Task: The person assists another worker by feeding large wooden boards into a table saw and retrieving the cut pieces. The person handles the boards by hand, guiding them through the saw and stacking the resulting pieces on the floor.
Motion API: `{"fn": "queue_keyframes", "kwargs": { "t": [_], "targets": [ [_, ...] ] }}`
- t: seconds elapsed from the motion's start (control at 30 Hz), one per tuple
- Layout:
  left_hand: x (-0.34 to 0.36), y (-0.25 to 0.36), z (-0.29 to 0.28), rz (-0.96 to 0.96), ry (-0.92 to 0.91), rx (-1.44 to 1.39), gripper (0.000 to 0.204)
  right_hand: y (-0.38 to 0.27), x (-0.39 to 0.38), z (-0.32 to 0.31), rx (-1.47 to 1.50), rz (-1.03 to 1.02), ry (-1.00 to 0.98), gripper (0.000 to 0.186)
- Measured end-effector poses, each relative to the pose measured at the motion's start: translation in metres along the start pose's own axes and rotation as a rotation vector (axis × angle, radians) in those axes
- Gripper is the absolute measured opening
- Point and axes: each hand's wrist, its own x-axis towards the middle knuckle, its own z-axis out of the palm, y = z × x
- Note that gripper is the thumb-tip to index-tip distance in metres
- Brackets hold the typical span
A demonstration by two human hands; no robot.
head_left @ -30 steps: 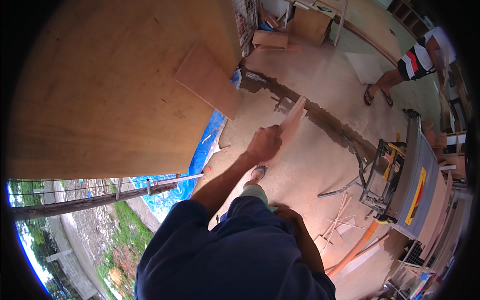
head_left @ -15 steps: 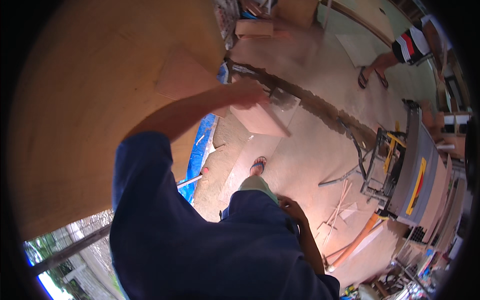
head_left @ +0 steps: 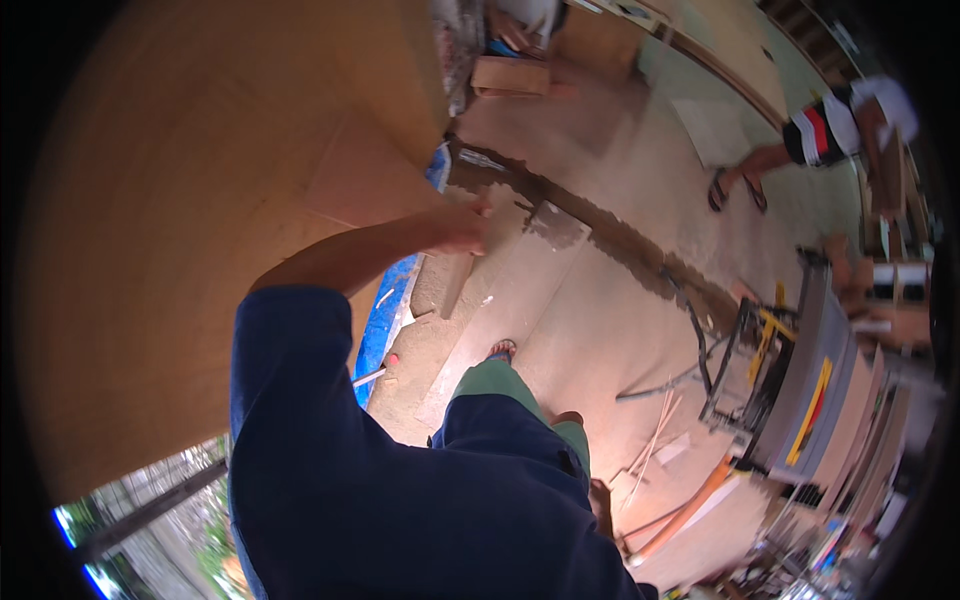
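My left hand [head_left: 465,228], blurred, grips a thin wooden board [head_left: 458,290], now seen nearly edge-on over the floor beside my foot. Just behind it a reddish-brown panel [head_left: 355,175] rests against a large plywood sheet [head_left: 180,200] at the left. Low beside my shorts, my right hand [head_left: 600,498] shows only in part; its fingers are blurred and mostly hidden.
A table saw [head_left: 795,380] stands at the right, near thin strips [head_left: 655,435] and an orange pipe [head_left: 700,500]. A co-worker [head_left: 840,130] holding boards stands upper right. A blue tarp [head_left: 378,330] borders the plywood. A dark patched channel [head_left: 650,260] crosses the floor.
My left hand swung left with the board, which turned from slanting away to nearly edge-on below the hand. My right hand moved lower. The co-worker's arms and upper body shifted.
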Motion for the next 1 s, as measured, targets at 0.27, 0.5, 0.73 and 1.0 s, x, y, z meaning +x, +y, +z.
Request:
{"fn": "queue_keyframes", "kwargs": {
  "t": [0.27, 0.5, 0.73, 1.0],
  "targets": [
    [0.016, 0.019, -0.007, -0.375, 0.312, -0.242, 0.017, -0.083, 0.025, -0.012, -0.111, -0.254, -0.073, 0.030],
    [0.026, 0.024, 0.017, -0.798, 0.294, -0.304, 0.031, -0.193, 0.072, -0.040, 0.056, -0.262, -0.274, 0.037],
    [0.028, 0.028, 0.032, -1.637, 0.734, -0.616, 0.057, -0.277, 0.152, -0.073, -0.006, -0.191, -0.261, 0.022],
    [0.007, -0.009, 0.026, -1.734, 0.376, -0.731, 0.030, -0.367, 0.187, -0.082, 0.012, -0.172, -0.232, 0.028]
  ]
}}
